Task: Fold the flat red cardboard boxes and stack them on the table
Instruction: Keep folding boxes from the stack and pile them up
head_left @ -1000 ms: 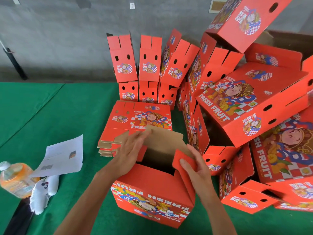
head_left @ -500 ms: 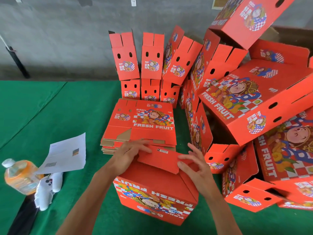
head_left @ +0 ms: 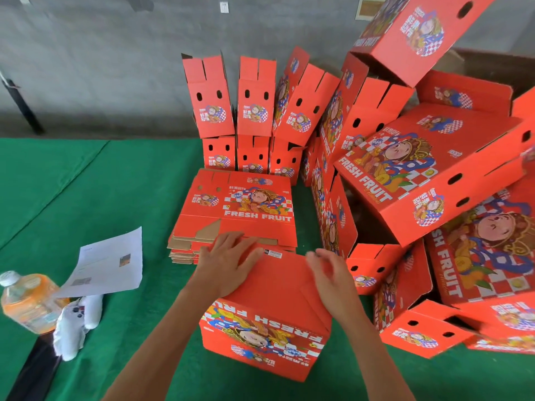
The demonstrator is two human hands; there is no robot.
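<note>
At nine o'clock we keep a juice bottle (head_left: 27, 299) and a paper sheet (head_left: 105, 266) aside, off the work spot. Our left hand (head_left: 228, 263) presses flat, fingers spread, on the box (head_left: 269, 308) at six o'clock, probably to pin its flaps closed. The flat stack (head_left: 240, 209) waits at twelve, within reach. Our right hand (head_left: 333, 273) hovers loosely open over the box's right edge, holding nothing. Folded boxes (head_left: 428, 169) pile at two o'clock.

Bright, even light; wide-angle edge distortion; right hand (head_left: 333, 273) motion-blurred.
</note>
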